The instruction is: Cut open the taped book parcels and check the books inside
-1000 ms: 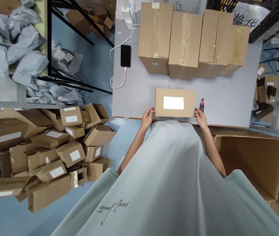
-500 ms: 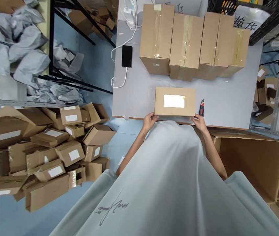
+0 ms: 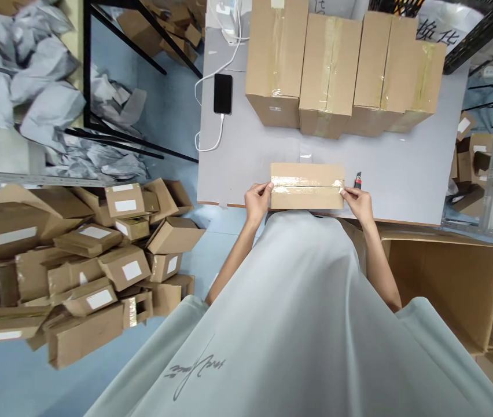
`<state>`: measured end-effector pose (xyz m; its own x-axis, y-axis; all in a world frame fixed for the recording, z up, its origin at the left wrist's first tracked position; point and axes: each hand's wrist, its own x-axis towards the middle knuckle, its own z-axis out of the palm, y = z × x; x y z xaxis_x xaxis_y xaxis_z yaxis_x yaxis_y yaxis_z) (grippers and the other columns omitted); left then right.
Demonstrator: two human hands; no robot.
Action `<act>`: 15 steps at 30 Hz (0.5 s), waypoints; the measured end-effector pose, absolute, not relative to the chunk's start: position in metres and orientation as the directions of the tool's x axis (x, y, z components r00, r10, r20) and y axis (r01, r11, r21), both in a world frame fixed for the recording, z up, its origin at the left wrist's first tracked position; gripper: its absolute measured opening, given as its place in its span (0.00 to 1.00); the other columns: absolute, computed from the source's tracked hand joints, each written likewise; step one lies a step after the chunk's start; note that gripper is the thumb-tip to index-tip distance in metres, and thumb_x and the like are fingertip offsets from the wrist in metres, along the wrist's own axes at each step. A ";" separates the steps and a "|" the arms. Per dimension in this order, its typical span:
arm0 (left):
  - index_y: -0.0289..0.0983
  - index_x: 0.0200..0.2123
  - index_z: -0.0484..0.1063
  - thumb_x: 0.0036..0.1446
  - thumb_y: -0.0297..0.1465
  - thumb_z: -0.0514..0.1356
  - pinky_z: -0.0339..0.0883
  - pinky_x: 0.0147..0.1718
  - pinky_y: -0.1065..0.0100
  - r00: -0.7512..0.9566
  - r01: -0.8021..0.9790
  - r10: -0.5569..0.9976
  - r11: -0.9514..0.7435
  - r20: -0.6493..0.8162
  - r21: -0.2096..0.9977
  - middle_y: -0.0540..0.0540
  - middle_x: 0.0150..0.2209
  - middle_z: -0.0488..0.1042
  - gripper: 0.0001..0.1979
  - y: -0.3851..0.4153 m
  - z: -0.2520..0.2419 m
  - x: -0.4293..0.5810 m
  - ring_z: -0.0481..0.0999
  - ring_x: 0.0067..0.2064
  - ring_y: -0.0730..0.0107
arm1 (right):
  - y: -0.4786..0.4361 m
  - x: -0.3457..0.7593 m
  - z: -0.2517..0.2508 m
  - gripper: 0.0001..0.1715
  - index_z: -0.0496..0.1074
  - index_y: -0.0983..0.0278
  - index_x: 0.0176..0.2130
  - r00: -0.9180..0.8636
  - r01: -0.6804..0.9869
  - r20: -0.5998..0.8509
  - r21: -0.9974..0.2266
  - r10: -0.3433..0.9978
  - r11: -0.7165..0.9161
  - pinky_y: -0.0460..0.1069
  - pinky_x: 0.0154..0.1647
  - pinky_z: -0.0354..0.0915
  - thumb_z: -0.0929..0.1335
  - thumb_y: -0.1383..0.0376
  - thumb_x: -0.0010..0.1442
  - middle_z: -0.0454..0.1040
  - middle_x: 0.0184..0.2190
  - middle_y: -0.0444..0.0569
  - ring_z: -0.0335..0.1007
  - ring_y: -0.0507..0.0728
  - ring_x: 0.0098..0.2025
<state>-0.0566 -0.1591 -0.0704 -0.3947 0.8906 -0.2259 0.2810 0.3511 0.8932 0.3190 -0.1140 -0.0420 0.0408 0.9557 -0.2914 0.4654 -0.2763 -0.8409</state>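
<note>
A small cardboard box (image 3: 307, 186) is at the table's front edge, its taped seam side facing up. My left hand (image 3: 258, 202) grips the box's left end, fingertips on its upper left side. At the other end, my right hand (image 3: 359, 202) holds the right side with thumb and fingers pinched on the edge. Just beyond the right hand lies a red and black utility knife (image 3: 358, 180), partly covered by that hand.
Several taped cardboard boxes (image 3: 328, 69) stand at the table's back. A phone (image 3: 223, 93) with a white cable lies on the left of the table (image 3: 238, 168). A large open carton (image 3: 441, 284) is at right; boxes (image 3: 125, 266) are heaped at left.
The box has been turned over from its white-labelled side to its taped side. Both hands have moved up along its ends.
</note>
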 end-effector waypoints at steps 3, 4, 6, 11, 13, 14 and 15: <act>0.36 0.48 0.90 0.68 0.53 0.70 0.79 0.59 0.55 -0.402 0.245 0.880 0.371 -0.254 0.896 0.40 0.46 0.87 0.25 -0.160 -0.086 -0.060 0.85 0.51 0.52 | -0.117 0.317 -0.055 0.41 0.88 0.64 0.50 0.023 0.383 -0.337 -0.867 0.941 -0.320 0.67 0.66 0.80 0.78 0.34 0.58 0.89 0.55 0.62 0.87 0.72 0.56; 0.35 0.49 0.89 0.69 0.54 0.69 0.79 0.58 0.55 -0.396 0.225 0.879 0.374 -0.266 0.900 0.39 0.48 0.87 0.26 -0.161 -0.091 -0.061 0.85 0.52 0.52 | -0.119 0.318 -0.059 0.42 0.88 0.64 0.51 0.022 0.374 -0.337 -0.870 0.941 -0.320 0.66 0.66 0.79 0.78 0.33 0.58 0.88 0.55 0.62 0.87 0.71 0.56; 0.34 0.51 0.88 0.71 0.55 0.65 0.81 0.58 0.55 -0.384 0.168 0.868 0.400 -0.314 0.901 0.37 0.51 0.87 0.29 -0.164 -0.103 -0.065 0.86 0.52 0.52 | -0.122 0.323 -0.067 0.43 0.87 0.64 0.53 0.017 0.359 -0.339 -0.876 0.941 -0.322 0.65 0.65 0.80 0.75 0.32 0.61 0.88 0.55 0.61 0.87 0.69 0.56; 0.34 0.56 0.84 0.66 0.45 0.67 0.80 0.63 0.47 -0.348 0.101 0.814 0.526 -0.466 0.844 0.32 0.58 0.86 0.24 -0.183 -0.129 -0.070 0.88 0.54 0.50 | -0.136 0.334 -0.091 0.44 0.83 0.64 0.60 0.054 0.358 -0.404 -0.846 0.913 -0.396 0.69 0.65 0.79 0.71 0.34 0.63 0.86 0.59 0.65 0.85 0.70 0.58; 0.35 0.54 0.84 0.58 0.38 0.72 0.79 0.64 0.44 -0.325 0.108 0.813 0.539 -0.483 0.836 0.33 0.58 0.87 0.22 -0.192 -0.136 -0.067 0.88 0.54 0.49 | -0.142 0.333 -0.099 0.43 0.82 0.65 0.62 0.029 0.379 -0.417 -0.836 0.909 -0.396 0.70 0.68 0.76 0.73 0.41 0.60 0.85 0.61 0.66 0.84 0.70 0.60; 0.36 0.54 0.84 0.55 0.35 0.72 0.80 0.64 0.44 -0.310 0.106 0.815 0.541 -0.490 0.834 0.34 0.58 0.87 0.23 -0.196 -0.138 -0.065 0.88 0.54 0.48 | -0.145 0.331 -0.102 0.42 0.82 0.65 0.63 -0.004 0.382 -0.425 -0.837 0.905 -0.392 0.70 0.70 0.75 0.74 0.45 0.58 0.85 0.62 0.65 0.83 0.70 0.61; 0.36 0.53 0.84 0.52 0.33 0.72 0.80 0.63 0.43 -0.295 0.102 0.817 0.543 -0.496 0.834 0.35 0.56 0.88 0.23 -0.199 -0.140 -0.062 0.89 0.53 0.48 | -0.148 0.328 -0.104 0.41 0.82 0.65 0.63 -0.039 0.379 -0.434 -0.840 0.900 -0.389 0.69 0.71 0.74 0.74 0.48 0.57 0.85 0.61 0.63 0.83 0.69 0.61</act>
<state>-0.0617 -0.1991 -0.1401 -0.2955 0.8166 -0.4958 0.1016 0.5429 0.8337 0.3278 -0.1482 -0.1039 -0.0394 0.8999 -0.4344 0.3788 -0.3888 -0.8398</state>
